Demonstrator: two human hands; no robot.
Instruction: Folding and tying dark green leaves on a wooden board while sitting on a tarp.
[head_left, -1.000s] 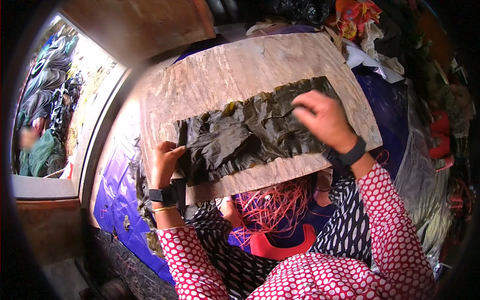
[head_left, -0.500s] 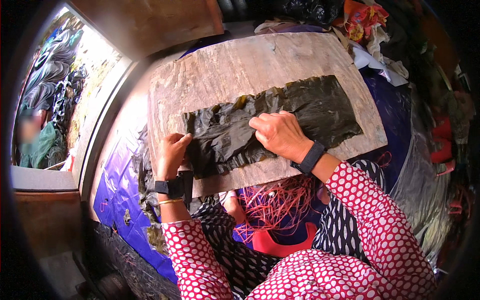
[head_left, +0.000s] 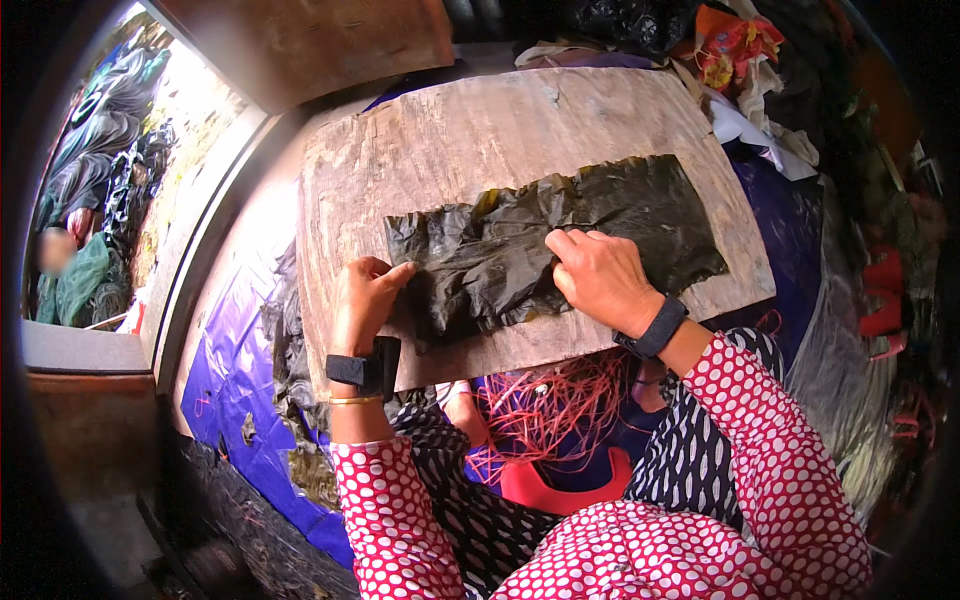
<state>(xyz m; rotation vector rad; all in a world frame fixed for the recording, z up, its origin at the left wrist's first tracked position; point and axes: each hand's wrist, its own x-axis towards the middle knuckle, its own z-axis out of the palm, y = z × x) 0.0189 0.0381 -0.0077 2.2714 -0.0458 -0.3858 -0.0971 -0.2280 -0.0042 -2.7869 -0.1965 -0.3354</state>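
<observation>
A wide, dark olive sheet of kelp [head_left: 630,215], wrinkled and with a frilled far edge, lies slantwise across a wooden board [head_left: 440,140]. At its left end, my left hand [head_left: 368,298] pinches the edge between thumb and curled fingers. My right hand [head_left: 605,280] presses on the middle of the sheet, its fingers closed on a fold of the kelp. Creases run through the part between my hands, while the right end lies flatter. The fingertips of my right hand are partly hidden under the knuckles.
Below the board's near edge lies a tangle of pink-red strips [head_left: 555,410], with a red curved plastic piece [head_left: 570,485] nearer me. Blue plastic sheeting [head_left: 240,370] spreads at the left. A crumpled red bag [head_left: 735,45] sits at the far right, beyond the board.
Both hands have shifted to the right. The kelp's left end has moved right with my left hand, and its left half looks more wrinkled; the right end has barely moved.
</observation>
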